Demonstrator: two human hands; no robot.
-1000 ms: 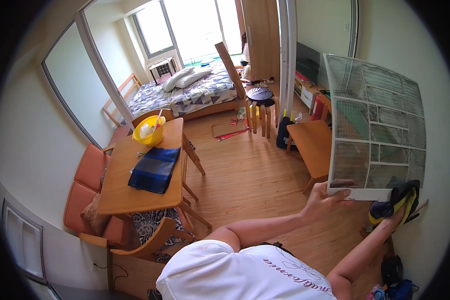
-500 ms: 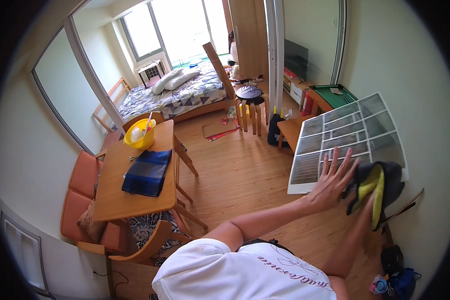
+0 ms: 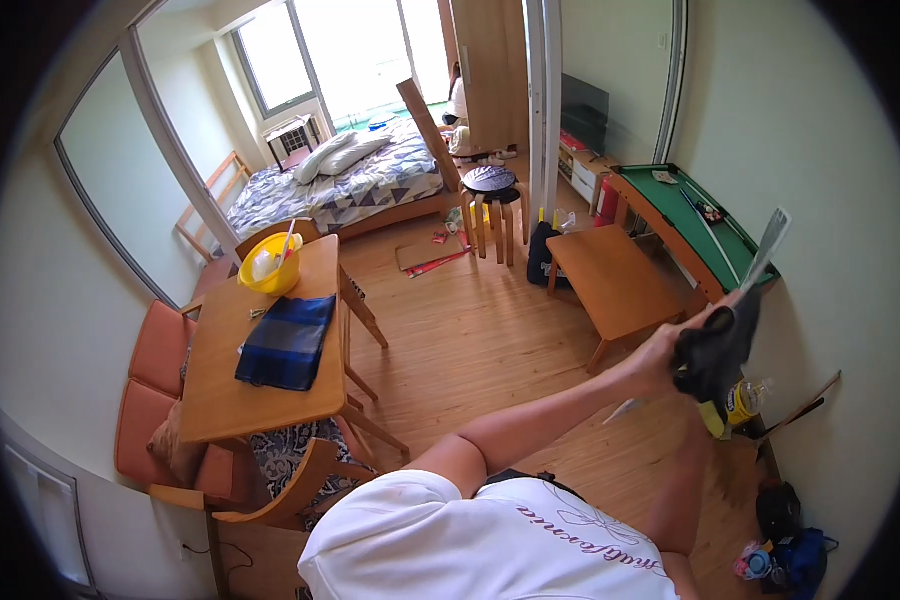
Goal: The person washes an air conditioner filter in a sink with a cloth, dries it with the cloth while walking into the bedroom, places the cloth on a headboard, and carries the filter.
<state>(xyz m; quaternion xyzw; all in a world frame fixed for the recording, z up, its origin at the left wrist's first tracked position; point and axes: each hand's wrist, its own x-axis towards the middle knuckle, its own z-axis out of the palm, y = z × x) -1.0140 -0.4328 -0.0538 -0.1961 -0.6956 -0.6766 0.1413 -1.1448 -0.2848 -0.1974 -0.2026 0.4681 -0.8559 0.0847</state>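
Note:
A white-framed mesh filter panel point(image 3: 770, 245) is turned almost edge-on in front of me, by the right wall. My left hand point(image 3: 660, 357) reaches out to it and appears to grip it, its fingers partly hidden behind dark cloth. My right hand is mostly covered by a black cloth with a yellow inner side point(image 3: 718, 355), bunched against the panel beside my left hand. Whether it is a loose cloth or a mitt I cannot tell. A small pale piece of the panel's lower edge shows below my left wrist.
At left stands a wooden table point(image 3: 205, 390) with a yellow bowl point(image 3: 270, 265) and a folded blue plaid cloth point(image 3: 288, 342). A low wooden table point(image 3: 620, 280) and a small pool table point(image 3: 705, 225) are ahead right. Stools point(image 3: 495, 215) stand before the bed point(image 3: 340, 195). A person point(image 3: 457, 100) is by the window.
The filter panel has swung from facing me to nearly edge-on, uncovering the low table and pool table. My left hand's spread fingers have gone from its face, and the dark cloth has shifted left.

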